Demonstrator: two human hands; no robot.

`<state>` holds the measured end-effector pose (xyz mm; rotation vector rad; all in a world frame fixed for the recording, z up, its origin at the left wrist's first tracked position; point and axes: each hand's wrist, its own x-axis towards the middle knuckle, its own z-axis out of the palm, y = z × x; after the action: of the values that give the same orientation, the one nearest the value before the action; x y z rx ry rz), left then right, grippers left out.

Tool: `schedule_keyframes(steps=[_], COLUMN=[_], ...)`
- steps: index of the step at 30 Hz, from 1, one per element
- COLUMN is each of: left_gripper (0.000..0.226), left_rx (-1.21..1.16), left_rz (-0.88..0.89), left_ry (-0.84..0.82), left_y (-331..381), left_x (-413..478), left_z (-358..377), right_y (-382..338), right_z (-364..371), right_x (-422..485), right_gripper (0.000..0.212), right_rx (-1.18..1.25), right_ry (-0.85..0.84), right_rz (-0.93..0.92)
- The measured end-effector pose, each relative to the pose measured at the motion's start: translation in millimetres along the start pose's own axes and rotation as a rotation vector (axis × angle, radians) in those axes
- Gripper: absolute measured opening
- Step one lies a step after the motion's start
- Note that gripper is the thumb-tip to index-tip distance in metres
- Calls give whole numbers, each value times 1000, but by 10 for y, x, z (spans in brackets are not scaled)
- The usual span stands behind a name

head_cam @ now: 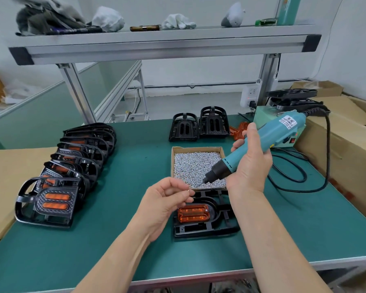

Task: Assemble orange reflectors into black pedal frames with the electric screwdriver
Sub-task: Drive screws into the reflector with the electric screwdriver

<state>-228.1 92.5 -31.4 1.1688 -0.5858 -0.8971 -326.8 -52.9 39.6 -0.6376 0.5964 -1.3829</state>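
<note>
The left hand (167, 199) pinches a small silver screw (188, 189). The right hand (249, 163) grips the teal electric screwdriver (262, 142); its white label starts "KEEN", the rest unreadable. Just below both hands, a black pedal frame (205, 229) holds an orange reflector (193, 213) on the green surface (125, 240). Beyond them sits a cardboard box of silver screws (197, 163); left of the left hand runs a row of finished black pedals (72, 166).

One electric screwdriver (287, 127), one screw box (195, 148), two upright empty frames (183, 129), one reflector-fitted frame (205, 230).
</note>
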Motion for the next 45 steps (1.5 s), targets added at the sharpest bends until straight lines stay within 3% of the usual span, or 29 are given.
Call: schedule_keyframes(steps=[13, 25, 33, 40, 45], left_gripper=[35, 44, 53, 96, 119], left_rx=[-61, 509, 694, 1015, 1213], left_rz=[35, 397, 416, 246, 236], left_ry=[-7, 183, 181, 0, -48], left_y=[8, -113, -147, -197, -257], left_x=[-132, -255, -308, -382, -343], left_z=[94, 200, 84, -317, -320], right_y=[46, 134, 218, 314, 419], right_z=[21, -7, -21, -18, 0], right_x=[-120, -170, -186, -245, -367], right_gripper=[18, 19, 24, 23, 20], right_rx=[-36, -85, -100, -161, -243], right_ry=[-39, -4, -2, -66, -150], right_rz=[-9, -30, -24, -79, -135])
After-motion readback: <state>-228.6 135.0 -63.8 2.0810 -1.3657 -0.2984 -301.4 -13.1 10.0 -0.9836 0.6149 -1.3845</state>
